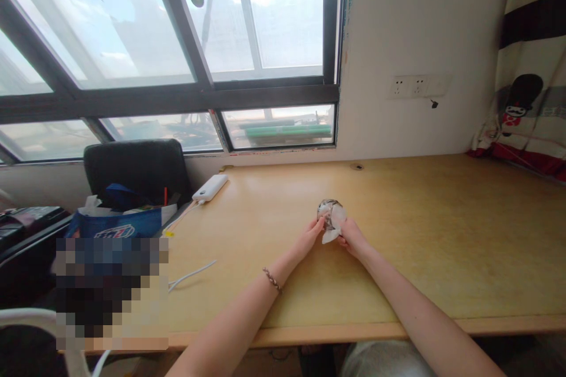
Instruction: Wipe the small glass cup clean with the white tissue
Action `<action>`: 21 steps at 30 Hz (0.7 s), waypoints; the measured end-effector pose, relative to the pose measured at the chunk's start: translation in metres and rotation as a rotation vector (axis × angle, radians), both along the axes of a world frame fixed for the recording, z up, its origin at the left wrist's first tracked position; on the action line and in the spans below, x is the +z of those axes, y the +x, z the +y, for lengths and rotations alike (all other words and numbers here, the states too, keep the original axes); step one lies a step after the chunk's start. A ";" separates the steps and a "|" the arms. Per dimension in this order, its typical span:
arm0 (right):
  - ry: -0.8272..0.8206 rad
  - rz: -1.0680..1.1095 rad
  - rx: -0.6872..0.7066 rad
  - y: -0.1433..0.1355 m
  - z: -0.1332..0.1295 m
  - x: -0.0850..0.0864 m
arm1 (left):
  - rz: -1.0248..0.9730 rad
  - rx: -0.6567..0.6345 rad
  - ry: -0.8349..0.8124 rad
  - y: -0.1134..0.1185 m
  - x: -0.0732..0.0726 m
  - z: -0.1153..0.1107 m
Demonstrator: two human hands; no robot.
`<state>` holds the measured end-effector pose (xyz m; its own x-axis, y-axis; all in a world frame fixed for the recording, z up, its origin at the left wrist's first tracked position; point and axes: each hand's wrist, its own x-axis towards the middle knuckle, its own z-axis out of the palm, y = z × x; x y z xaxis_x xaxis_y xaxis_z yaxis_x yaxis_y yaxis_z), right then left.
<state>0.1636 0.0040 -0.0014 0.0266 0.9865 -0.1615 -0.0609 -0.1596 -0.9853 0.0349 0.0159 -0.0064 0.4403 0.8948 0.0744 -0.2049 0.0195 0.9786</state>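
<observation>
Over the middle of the wooden table, a small rounded object with dark and light patterning (328, 206) is held between both hands, with white tissue or thin wrapping (336, 216) around its right side and hanging below it. My left hand (315, 232) has its fingers closed on the object's lower left side. My right hand (352, 235) pinches the white wrapping at the lower right. What exactly the object is cannot be made out at this size. A braided bracelet (272, 280) circles my left wrist.
A white power bank (210, 188) with a cable lies at the wooden table's (442, 235) back left. Another white cable (193, 274) crosses the left edge. Beyond that edge are a black chair (136, 165) and a blue bag (117, 227). A window and wall sockets are behind.
</observation>
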 end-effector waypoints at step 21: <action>0.450 -0.703 -0.236 0.005 0.005 -0.007 | -0.068 0.096 -0.210 0.000 -0.020 0.014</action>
